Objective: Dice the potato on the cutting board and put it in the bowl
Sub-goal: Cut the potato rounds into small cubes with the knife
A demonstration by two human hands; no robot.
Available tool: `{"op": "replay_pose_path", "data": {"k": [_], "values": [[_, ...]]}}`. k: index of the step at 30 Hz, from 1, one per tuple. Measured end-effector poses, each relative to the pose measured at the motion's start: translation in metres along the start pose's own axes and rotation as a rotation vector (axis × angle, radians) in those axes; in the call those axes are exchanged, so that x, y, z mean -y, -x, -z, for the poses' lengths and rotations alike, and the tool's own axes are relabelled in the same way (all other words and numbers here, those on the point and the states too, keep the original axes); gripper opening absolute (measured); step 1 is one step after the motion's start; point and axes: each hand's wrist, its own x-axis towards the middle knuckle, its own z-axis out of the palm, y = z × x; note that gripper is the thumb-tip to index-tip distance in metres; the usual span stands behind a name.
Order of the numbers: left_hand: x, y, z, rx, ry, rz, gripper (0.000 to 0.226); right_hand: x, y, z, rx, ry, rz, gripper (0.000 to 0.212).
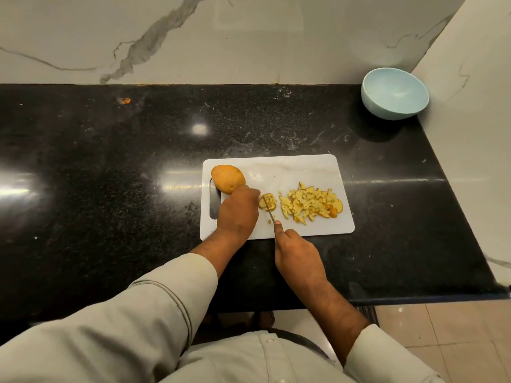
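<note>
On the black counter (110, 167) lies a white cutting board (304, 230), close to the front edge. At the far left corner of the board sits a big piece of potato (227, 178) with its brown skin on, partly over the board's handle slot. Just beside it is the left hand (238, 212), palm down on the board. Its fingers (253, 192) curl down onto a small potato slice (268, 201) and hold it in place. The right hand (297, 252) is near the front edge of the board. Its fingers are wrapped around the handle of a knife (269, 211), with one finger stretched out along the top. The thin blade points away from the person and rests across the slice, right next to the left fingertips. To the right of the slice is a pile of diced potato (309, 205), yellow bits with some skin, spread over the right half of the board. One or two tiny crumbs lie near the blade. A light blue bowl (395, 92) stands well apart from the board, in the far right corner of the counter, where the marble wall (221, 37) meets the side wall. Nothing can be seen inside the bowl. Both arms wear pale sleeves (154, 308). A tiled floor (448, 335) shows at the lower right.
</note>
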Motion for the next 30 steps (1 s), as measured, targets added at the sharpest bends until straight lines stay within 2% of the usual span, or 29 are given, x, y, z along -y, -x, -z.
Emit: {"op": "replay_pose_path", "data": {"k": [3, 6, 12, 20, 25, 30], "values": [[-0.003, -0.005, 0.001, -0.002, 0.136, 0.086, 0.032, -0.002, 0.007, 0.0, -0.02, -0.016, 0.022, 0.052], [-0.009, -0.011, 0.005, 0.034, 0.153, 0.101, 0.023, -0.003, 0.012, 0.002, -0.059, -0.076, -0.004, 0.048], [-0.025, -0.024, 0.01, 0.094, -0.033, -0.01, 0.024, -0.005, 0.006, 0.009, -0.089, -0.076, -0.013, 0.049], [-0.013, -0.02, 0.019, 0.168, -0.254, -0.086, 0.023, 0.0, 0.008, -0.001, -0.038, -0.104, 0.012, 0.05], [0.006, -0.002, 0.026, 0.148, -0.278, -0.036, 0.024, 0.008, 0.001, -0.006, 0.005, -0.066, 0.042, 0.051], [0.007, 0.003, 0.028, 0.152, -0.205, -0.053, 0.025, 0.002, -0.015, -0.001, 0.013, -0.055, -0.039, 0.051]]}}
